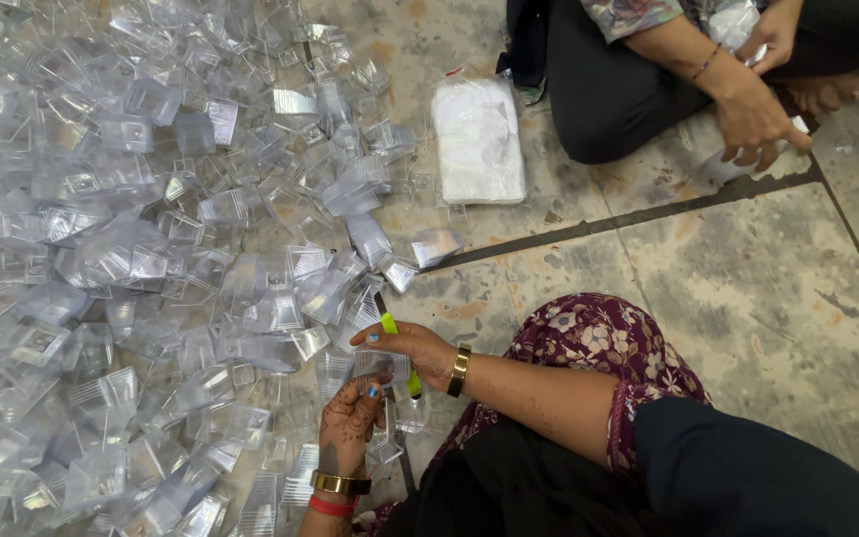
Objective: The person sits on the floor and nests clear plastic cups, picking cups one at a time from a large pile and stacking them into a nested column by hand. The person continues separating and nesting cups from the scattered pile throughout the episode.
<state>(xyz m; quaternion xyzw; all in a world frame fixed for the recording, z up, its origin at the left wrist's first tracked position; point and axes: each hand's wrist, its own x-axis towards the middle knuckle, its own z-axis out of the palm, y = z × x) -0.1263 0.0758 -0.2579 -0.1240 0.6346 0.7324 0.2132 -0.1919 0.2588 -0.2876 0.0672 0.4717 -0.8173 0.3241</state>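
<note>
- The right hand [412,348] pinches a slim yellow-green tool [391,326], most likely a pen or a small blade. Its long axis runs from upper left, where a dark tip pokes out above the fingers, down to lower right, where the green end shows below the palm near the wrist.
- The left hand [350,423] comes up from below with its fingers curled around a small clear plastic packet [375,366]. The packet sits between the two hands, just under the right hand's fingers and touching them, so both hands are closed on something.
- The packet lies above the left hand's grip and just below the right hand's, roughly upright, with the tool lying across its top edge.
- The packet is transparent and glossy, a small rectangle with a stiffer ribbed strip. Its edges are hard to trace against the others like it.
- To the left, a big heap of clear packets [131,249] spreads over the stone floor [748,298], and its nearest pieces lie just beside the left hand.
- Well apart, at the top, a flat white wrapped bundle [477,139] lies on the floor near a seated co-worker's hand [753,119].
</note>
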